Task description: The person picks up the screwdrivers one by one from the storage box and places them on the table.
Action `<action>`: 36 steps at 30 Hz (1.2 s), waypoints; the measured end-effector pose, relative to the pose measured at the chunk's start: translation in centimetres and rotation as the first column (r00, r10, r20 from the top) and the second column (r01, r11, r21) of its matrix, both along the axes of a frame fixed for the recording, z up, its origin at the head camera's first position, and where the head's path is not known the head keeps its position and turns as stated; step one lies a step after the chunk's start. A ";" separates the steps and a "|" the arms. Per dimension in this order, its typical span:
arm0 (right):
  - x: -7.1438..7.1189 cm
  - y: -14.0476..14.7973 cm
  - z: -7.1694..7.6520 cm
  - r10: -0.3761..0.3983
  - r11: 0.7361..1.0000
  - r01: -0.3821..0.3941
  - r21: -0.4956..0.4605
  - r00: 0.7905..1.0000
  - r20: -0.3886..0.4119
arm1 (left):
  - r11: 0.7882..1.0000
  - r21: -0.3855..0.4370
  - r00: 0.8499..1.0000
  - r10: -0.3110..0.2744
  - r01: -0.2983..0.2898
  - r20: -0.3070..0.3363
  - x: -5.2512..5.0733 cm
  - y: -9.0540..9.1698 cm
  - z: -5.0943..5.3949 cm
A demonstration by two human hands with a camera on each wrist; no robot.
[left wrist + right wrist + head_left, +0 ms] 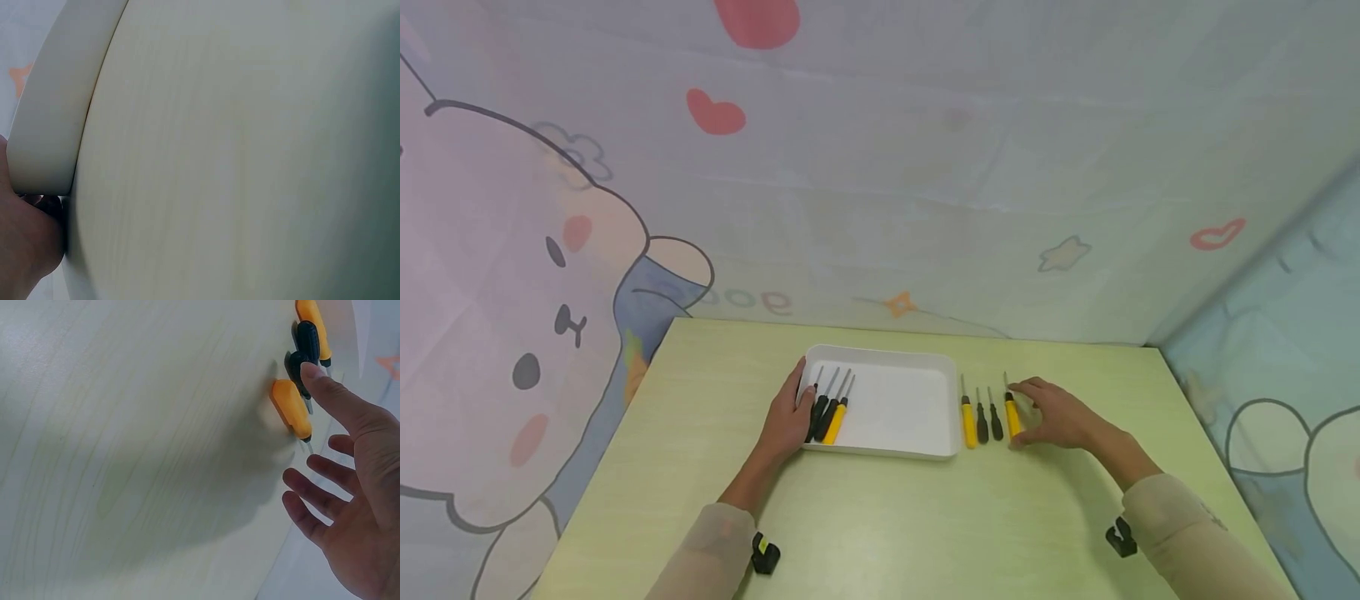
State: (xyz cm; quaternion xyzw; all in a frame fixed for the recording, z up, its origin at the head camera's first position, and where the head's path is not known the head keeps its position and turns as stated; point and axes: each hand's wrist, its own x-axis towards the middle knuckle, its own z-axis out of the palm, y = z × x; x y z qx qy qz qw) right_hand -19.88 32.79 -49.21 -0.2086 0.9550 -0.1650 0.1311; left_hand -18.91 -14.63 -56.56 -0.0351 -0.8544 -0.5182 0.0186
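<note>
A white rectangular tray (904, 407) lies on the table, with three black-handled screwdrivers (827, 414) and one yellow-handled screwdriver (836, 422) side by side at its left end. My left hand (787, 423) grips the tray's left wall, thumb over the rim; in the left wrist view the hand (28, 244) shows at the tray's corner. Right of the tray are a yellow screwdriver (969, 423), two black screwdrivers (982, 423) and another yellow screwdriver (1013, 418). Beside that last one my right hand (1056, 417) hovers, fingers spread; the right wrist view shows a gap between them.
The pale wood-grain table (880, 517) reaches back to a cloth wall (970, 208) printed with hearts and a bear. Small black devices (765, 554) are worn at both wrists. A second cloth panel (1300, 350) hangs along the right side.
</note>
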 end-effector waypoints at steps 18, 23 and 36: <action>-0.3 -0.5 0.8 0.020 1.000 -0.021 -0.006 0.997 -0.072 | 1.000 -0.001 1.000 0.022 -0.022 0.005 0.1 0.3 -0.1; -0.2 -1.0 1.2 0.027 1.000 -0.028 -0.014 0.996 -0.089 | 1.000 0.002 1.000 0.019 -0.019 0.012 0.1 0.3 0.0; -0.2 -2.5 2.0 0.028 0.999 -0.031 -0.027 0.996 -0.079 | 1.000 0.016 1.000 0.013 -0.013 0.002 0.1 0.3 0.3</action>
